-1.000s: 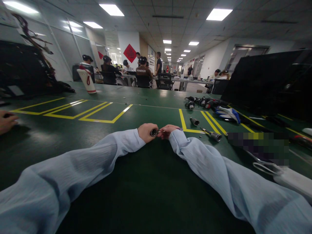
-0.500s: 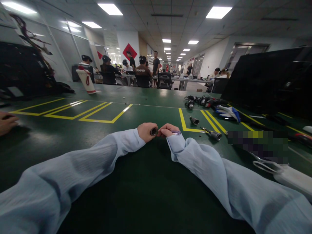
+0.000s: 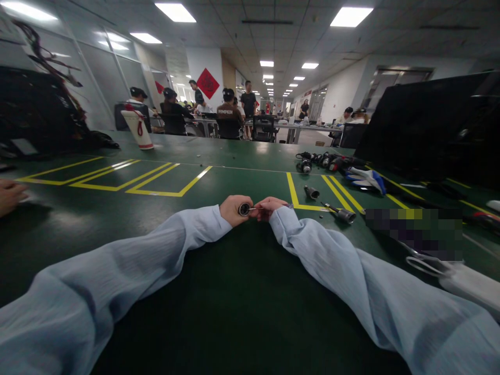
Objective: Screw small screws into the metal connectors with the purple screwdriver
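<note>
My left hand point(image 3: 233, 210) is wrapped round a small dark cylindrical part point(image 3: 244, 209), its round open end facing me. Just right of it, my right hand point(image 3: 269, 208) is closed on a thin screwdriver, whose metal shaft point(image 3: 255, 209) points left to the rim of the part. Most of the screwdriver's handle is hidden by the fingers. On the green table, right of my hands, lie a dark metal cylinder point(image 3: 311, 192) and another metal cylinder point(image 3: 346, 216) with a thin piece sticking out of it.
Several dark parts with cables point(image 3: 307, 165) and a blue-white glove point(image 3: 367, 179) lie at the back right. A white cup point(image 3: 138, 130) stands at the back left. Another person's hand point(image 3: 11, 197) rests at the left edge. Yellow tape point(image 3: 156, 194) marks the table point(image 3: 234, 182).
My right hand has turned and shifted slightly right, and the screwdriver shaft now shows between my hands. My left hand has tilted the part so its open end faces me more.
</note>
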The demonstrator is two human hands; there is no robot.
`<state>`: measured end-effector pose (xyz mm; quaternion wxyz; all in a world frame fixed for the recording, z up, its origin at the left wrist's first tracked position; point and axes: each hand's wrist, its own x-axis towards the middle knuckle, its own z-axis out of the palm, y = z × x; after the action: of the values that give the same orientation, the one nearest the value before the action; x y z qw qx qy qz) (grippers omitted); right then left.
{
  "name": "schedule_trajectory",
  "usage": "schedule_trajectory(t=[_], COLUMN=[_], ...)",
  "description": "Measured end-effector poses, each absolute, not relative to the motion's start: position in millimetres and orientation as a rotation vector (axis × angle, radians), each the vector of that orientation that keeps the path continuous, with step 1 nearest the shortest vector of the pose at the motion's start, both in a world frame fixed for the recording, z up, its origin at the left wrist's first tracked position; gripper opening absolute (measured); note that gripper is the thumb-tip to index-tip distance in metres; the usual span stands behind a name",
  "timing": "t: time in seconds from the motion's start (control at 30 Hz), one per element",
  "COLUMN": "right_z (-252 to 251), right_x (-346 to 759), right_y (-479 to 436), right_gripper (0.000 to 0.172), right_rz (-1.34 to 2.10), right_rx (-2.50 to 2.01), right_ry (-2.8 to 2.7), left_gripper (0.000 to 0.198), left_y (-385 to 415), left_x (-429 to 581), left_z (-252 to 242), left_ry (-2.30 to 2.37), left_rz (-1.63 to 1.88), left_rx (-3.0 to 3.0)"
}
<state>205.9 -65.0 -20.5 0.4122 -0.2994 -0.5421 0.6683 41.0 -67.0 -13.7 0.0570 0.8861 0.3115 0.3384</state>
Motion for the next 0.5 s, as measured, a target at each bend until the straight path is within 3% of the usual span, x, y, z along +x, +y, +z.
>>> schedule_trajectory(t=[0.27,0.5], right_z=[-18,-24], right_x=[203,207], right_y=[-95,-70], right_gripper=[0.009,0.010], right_rz=[1.181,1.630], right_rx=[-0.788,-0.711], right_ry=[-1.506,-1.364], left_gripper=[0.007,0.007], left_y=[-69,-68], left_x=[41,41], left_z=[-12,-13], left_ry=[1.132,0.963], left_rz=[0.943,1.019], left_rx=[2.842,2.845])
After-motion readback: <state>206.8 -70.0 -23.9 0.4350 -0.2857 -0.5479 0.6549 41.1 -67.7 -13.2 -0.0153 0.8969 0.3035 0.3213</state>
